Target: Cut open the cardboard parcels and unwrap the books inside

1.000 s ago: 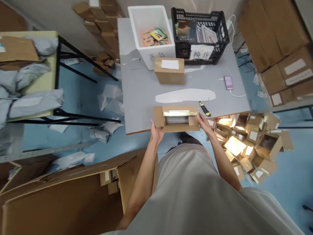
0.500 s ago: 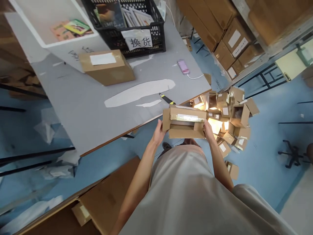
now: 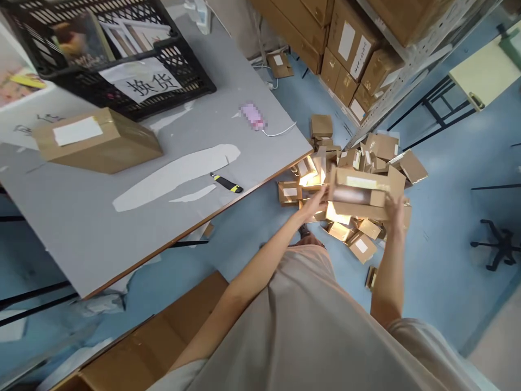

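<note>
Both my hands hold an opened cardboard box [image 3: 360, 194] out over the floor, to the right of the table. My left hand [image 3: 315, 202] grips its left end and my right hand [image 3: 395, 213] grips its right end. The flaps stand open and a pale shiny strip shows inside. Below the box lies a pile of empty cardboard boxes [image 3: 358, 157] on the blue floor. The box is slightly blurred by motion.
A grey table [image 3: 81, 228] carries a sealed cardboard box [image 3: 95, 142], a black crate [image 3: 101, 49] with a paper label, a yellow-black utility knife [image 3: 227, 184] and a small device on a white cable [image 3: 253, 116]. Stacked cartons [image 3: 345, 43] line shelving at the back. A large flat carton [image 3: 163, 336] lies by my legs.
I turned right and carried the opened box off the table edge, out over the pile of empty boxes on the floor. Both hands stayed on the box.
</note>
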`<control>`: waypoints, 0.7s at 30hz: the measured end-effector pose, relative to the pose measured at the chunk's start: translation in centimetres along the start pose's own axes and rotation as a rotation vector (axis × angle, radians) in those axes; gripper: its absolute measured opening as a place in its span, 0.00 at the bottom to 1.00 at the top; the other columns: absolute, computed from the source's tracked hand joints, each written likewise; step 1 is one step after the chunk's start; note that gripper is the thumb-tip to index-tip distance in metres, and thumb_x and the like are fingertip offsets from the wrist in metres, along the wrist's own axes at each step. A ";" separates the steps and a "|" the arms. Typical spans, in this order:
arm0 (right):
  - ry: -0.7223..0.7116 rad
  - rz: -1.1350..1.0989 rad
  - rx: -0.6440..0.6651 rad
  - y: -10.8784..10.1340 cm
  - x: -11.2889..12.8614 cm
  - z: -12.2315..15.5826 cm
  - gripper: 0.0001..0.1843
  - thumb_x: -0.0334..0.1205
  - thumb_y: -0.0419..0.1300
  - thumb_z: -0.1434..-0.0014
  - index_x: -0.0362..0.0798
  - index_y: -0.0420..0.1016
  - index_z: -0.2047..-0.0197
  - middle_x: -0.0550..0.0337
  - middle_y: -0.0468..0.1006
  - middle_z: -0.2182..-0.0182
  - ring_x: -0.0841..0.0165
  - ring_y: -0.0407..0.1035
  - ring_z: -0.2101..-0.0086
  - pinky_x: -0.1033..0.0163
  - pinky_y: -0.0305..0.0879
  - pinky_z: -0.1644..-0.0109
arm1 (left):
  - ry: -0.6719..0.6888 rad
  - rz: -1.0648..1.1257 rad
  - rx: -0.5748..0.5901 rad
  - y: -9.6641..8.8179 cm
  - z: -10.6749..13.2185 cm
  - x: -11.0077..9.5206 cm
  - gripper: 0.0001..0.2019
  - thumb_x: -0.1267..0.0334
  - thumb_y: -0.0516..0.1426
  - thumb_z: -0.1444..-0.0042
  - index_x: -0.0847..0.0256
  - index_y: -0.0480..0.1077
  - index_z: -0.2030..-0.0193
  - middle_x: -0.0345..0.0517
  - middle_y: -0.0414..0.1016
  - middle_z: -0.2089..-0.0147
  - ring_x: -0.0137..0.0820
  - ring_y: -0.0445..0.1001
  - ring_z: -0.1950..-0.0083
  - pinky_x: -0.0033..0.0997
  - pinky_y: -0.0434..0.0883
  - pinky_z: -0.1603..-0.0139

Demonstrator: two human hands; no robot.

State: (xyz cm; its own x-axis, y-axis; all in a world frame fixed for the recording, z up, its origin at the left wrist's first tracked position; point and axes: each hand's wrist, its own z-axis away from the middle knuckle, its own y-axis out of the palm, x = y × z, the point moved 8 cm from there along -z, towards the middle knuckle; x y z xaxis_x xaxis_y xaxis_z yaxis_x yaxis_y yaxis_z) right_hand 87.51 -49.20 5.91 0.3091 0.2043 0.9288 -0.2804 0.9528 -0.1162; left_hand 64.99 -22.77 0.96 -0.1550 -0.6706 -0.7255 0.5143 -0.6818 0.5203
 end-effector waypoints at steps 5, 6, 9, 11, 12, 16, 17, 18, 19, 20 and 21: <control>0.200 -0.431 -0.377 -8.8 -3.2 -6.3 0.29 0.61 0.42 0.22 0.55 0.78 0.59 0.43 0.80 0.37 0.65 0.85 0.46 0.51 0.86 0.45 | 0.068 -0.191 0.023 4.7 -4.3 1.5 0.36 0.33 0.67 0.35 0.57 0.80 0.30 0.59 0.67 0.17 0.56 0.62 0.15 0.55 0.64 0.18; 0.239 -0.434 -0.375 -8.6 -4.4 -6.5 0.26 0.59 0.45 0.23 0.55 0.78 0.59 0.44 0.81 0.38 0.65 0.86 0.47 0.51 0.86 0.45 | 0.071 -0.208 0.048 4.5 -4.0 1.8 0.35 0.34 0.68 0.36 0.57 0.82 0.33 0.59 0.72 0.20 0.56 0.68 0.18 0.55 0.66 0.19; 0.343 -0.384 -0.248 -4.4 -7.9 -5.6 0.16 0.55 0.56 0.27 0.55 0.76 0.61 0.48 0.85 0.45 0.64 0.86 0.48 0.54 0.86 0.44 | 0.012 -0.194 -0.004 0.7 -1.8 3.0 0.29 0.37 0.73 0.42 0.57 0.87 0.44 0.58 0.86 0.35 0.55 0.80 0.31 0.55 0.73 0.26; 0.435 -0.302 -0.161 -0.1 -10.0 -3.9 0.12 0.52 0.60 0.30 0.55 0.75 0.62 0.51 0.86 0.51 0.63 0.86 0.49 0.55 0.86 0.45 | -0.025 -0.143 -0.159 -3.4 0.6 3.6 0.24 0.42 0.76 0.47 0.57 0.88 0.51 0.57 0.88 0.41 0.53 0.82 0.35 0.54 0.76 0.29; 0.484 -0.257 -0.100 2.5 -11.0 -3.0 0.11 0.51 0.60 0.30 0.55 0.74 0.62 0.52 0.87 0.52 0.63 0.86 0.48 0.55 0.86 0.45 | -0.036 -0.128 -0.225 -5.3 1.9 3.7 0.22 0.43 0.76 0.47 0.56 0.88 0.54 0.56 0.88 0.42 0.53 0.82 0.36 0.55 0.77 0.30; 0.587 -0.155 0.124 13.2 -12.9 0.0 0.07 0.48 0.63 0.32 0.55 0.76 0.60 0.53 0.89 0.52 0.62 0.87 0.49 0.52 0.86 0.44 | -0.045 -0.069 -0.428 -11.4 7.7 3.6 0.22 0.41 0.76 0.50 0.55 0.86 0.59 0.57 0.88 0.47 0.53 0.84 0.40 0.60 0.76 0.31; 0.600 -0.134 0.187 16.1 -13.0 0.8 0.07 0.48 0.64 0.32 0.55 0.77 0.59 0.53 0.89 0.52 0.61 0.87 0.48 0.51 0.86 0.43 | -0.038 -0.048 -0.470 -12.6 9.2 3.3 0.23 0.40 0.77 0.51 0.55 0.86 0.59 0.57 0.89 0.48 0.54 0.83 0.40 0.61 0.75 0.30; 0.605 -0.112 0.264 19.0 -13.0 1.6 0.07 0.48 0.65 0.33 0.55 0.79 0.59 0.52 0.90 0.51 0.60 0.87 0.47 0.50 0.85 0.41 | -0.025 -0.026 -0.510 -13.7 10.6 3.0 0.25 0.39 0.77 0.53 0.56 0.85 0.59 0.57 0.89 0.47 0.55 0.83 0.40 0.62 0.74 0.30; 0.603 -0.085 0.353 22.1 -12.8 2.5 0.08 0.50 0.66 0.33 0.55 0.80 0.58 0.51 0.90 0.50 0.60 0.86 0.46 0.49 0.85 0.39 | -0.009 -0.004 -0.548 -14.7 12.1 2.5 0.26 0.38 0.78 0.54 0.56 0.85 0.58 0.58 0.89 0.47 0.56 0.83 0.39 0.62 0.74 0.29; 0.596 -0.054 0.444 25.2 -12.5 3.6 0.10 0.52 0.67 0.33 0.55 0.81 0.57 0.51 0.90 0.50 0.59 0.86 0.44 0.49 0.84 0.37 | 0.015 0.019 -0.587 -15.7 13.4 2.0 0.28 0.37 0.78 0.55 0.56 0.85 0.58 0.58 0.89 0.45 0.56 0.83 0.39 0.62 0.73 0.29; 0.587 -0.020 0.536 28.2 -12.0 4.8 0.12 0.53 0.68 0.34 0.56 0.82 0.56 0.51 0.90 0.49 0.59 0.86 0.43 0.48 0.82 0.35 | 0.046 0.042 -0.625 -16.8 14.7 1.3 0.28 0.37 0.78 0.56 0.56 0.84 0.58 0.58 0.88 0.44 0.56 0.83 0.39 0.62 0.73 0.29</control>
State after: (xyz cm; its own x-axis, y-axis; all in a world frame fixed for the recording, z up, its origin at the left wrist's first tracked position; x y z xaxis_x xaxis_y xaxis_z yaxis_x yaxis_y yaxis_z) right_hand 71.49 -25.87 -6.84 0.7051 0.4154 0.5747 -0.6228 0.7502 0.2219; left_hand 43.73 -16.52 -2.04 -0.0951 -0.6703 -0.7359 0.9175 -0.3459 0.1965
